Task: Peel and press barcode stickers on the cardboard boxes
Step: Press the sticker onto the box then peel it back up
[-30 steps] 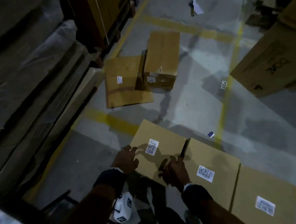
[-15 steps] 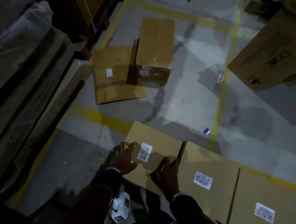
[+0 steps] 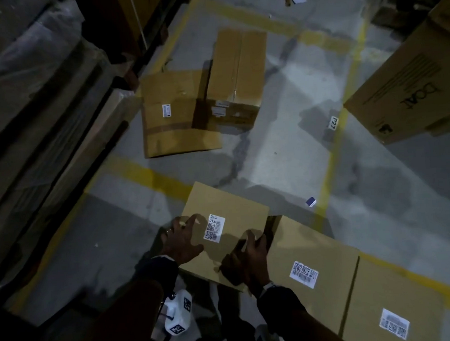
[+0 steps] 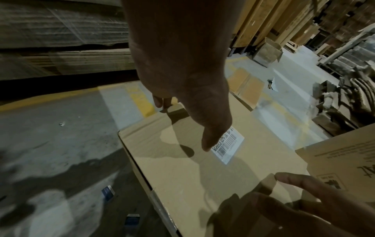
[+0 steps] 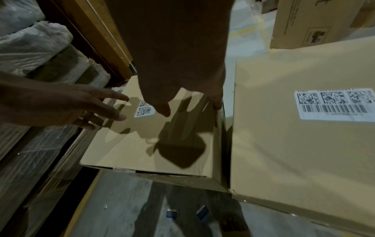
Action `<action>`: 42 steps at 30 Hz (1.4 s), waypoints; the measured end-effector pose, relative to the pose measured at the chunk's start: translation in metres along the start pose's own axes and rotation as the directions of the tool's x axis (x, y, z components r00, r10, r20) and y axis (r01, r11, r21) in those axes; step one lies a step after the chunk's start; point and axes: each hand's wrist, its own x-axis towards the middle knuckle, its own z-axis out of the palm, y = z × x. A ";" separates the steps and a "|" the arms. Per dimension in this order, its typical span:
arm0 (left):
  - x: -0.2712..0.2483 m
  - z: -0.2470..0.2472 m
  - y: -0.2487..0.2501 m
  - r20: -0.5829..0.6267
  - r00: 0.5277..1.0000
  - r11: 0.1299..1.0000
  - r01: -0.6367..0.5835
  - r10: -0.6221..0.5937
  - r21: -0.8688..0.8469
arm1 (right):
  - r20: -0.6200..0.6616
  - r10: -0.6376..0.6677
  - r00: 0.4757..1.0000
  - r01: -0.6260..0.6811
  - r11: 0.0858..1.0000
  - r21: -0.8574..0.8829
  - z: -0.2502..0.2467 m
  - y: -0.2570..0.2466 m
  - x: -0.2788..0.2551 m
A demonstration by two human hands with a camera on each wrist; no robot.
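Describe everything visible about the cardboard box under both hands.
The cardboard box is plain brown, closed, lying flat on the floor, leftmost in a row of three. A white barcode sticker lies flat on its top. The left hand spreads open by its left edge; the right hand rests at its right edge, fingers over the gap beside the neighbouring box.
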 end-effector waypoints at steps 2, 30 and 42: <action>-0.007 -0.006 -0.001 -0.025 1.000 1.000 0.001 -0.001 -0.026 | 0.042 -0.038 0.998 0.041 0.996 -0.076 -0.006 -0.008 0.001; -0.295 -0.100 -0.011 -0.687 0.718 0.969 -0.231 0.112 -0.083 | -0.237 -0.398 0.886 0.372 0.916 -0.148 -0.137 -0.116 -0.227; -0.440 -0.111 -0.009 -0.838 0.546 0.953 -0.264 0.021 -0.148 | -0.357 -0.606 0.711 0.586 0.791 -0.174 -0.188 -0.148 -0.337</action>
